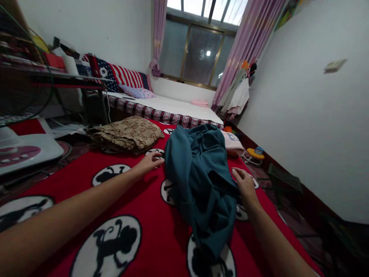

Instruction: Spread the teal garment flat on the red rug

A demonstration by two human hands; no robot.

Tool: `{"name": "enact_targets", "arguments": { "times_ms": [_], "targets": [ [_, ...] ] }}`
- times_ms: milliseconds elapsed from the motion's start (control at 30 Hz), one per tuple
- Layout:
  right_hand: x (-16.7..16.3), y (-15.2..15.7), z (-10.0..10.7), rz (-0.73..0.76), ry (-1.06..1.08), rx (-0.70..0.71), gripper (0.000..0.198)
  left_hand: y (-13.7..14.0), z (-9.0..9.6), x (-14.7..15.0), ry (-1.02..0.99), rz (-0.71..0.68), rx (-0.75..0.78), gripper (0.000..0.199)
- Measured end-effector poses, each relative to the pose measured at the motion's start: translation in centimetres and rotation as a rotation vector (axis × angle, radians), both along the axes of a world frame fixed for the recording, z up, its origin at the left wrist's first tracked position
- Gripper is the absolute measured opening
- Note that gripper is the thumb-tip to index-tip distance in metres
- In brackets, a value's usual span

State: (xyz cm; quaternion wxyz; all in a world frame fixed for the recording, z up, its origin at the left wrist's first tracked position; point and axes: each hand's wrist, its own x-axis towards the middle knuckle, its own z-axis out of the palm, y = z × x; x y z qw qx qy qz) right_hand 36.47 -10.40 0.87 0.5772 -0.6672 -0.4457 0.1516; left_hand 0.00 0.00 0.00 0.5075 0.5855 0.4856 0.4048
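Left hand (150,161) lies flat with loose fingers, touching the teal garment (198,177) at its left edge; right hand (245,182) pinches the right edge. Garment lies crumpled between both hands on the red blanket (150,204).

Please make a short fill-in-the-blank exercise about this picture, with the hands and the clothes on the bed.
1. The crumpled garment between the two hands is dark ____ in colour.
2. The blanket under it is ____ with white circles.
3. The folded cloth beyond the left hand is ____ with a pattern.
4. The ____ hand touches the garment's edge.

Missing words: teal; red; brown; right
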Motion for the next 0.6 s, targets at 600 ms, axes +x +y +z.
{"name": "enact_targets", "arguments": {
  "times_ms": [600],
  "targets": [
    [-3.8, -3.9, 1.7, 0.539, -0.391, -0.267, 0.022, -1.7, 2.8, 2.5, 0.251, -0.167, 0.146, 0.03]
  ]
}}
